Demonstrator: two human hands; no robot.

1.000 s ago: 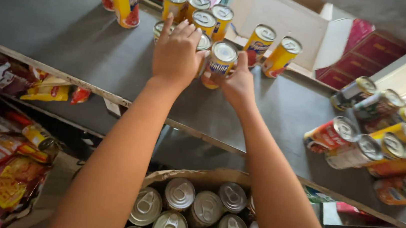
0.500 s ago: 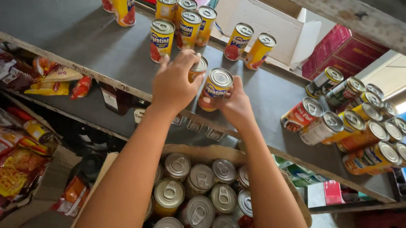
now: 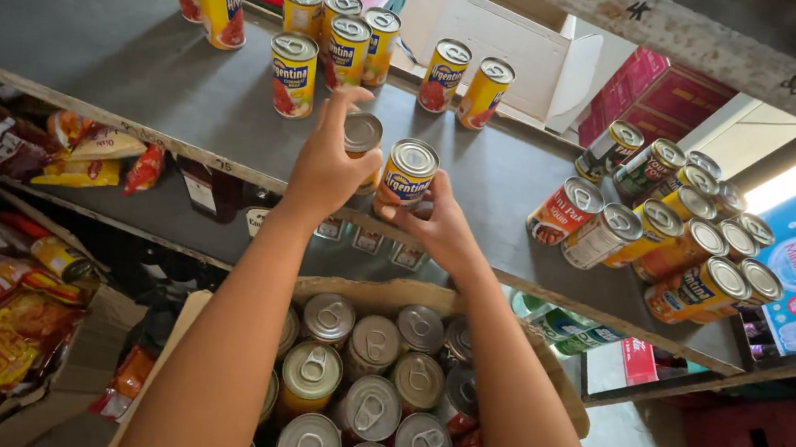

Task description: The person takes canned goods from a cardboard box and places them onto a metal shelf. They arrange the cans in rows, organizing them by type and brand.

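**Two cans in hand at the shelf edge**

At the centre of the frame I have one tin in each hand. My left hand (image 3: 325,169) is curled around a small can (image 3: 362,141) with a silver pull-tab lid, the forefinger sticking up free beside it. My right hand (image 3: 437,228) grips the yellow-and-blue labelled can (image 3: 407,177) from below and behind, fingers closed on its side. Both cans hover over the front lip of the grey shelf (image 3: 93,34), touching or nearly touching each other.

Behind them, toward the top of the frame, stands a cluster of yellow cans (image 3: 334,34), upright and close together. At the right, a group of mixed cans (image 3: 673,233) crowds the shelf's end. Below my forearms, at the bottom centre, sits an open cardboard box (image 3: 381,296) packed with more tins, lids up.

To do this well, I judge I should keep each can upright, grip low on the wall, and set them down without knocking the standing ones.
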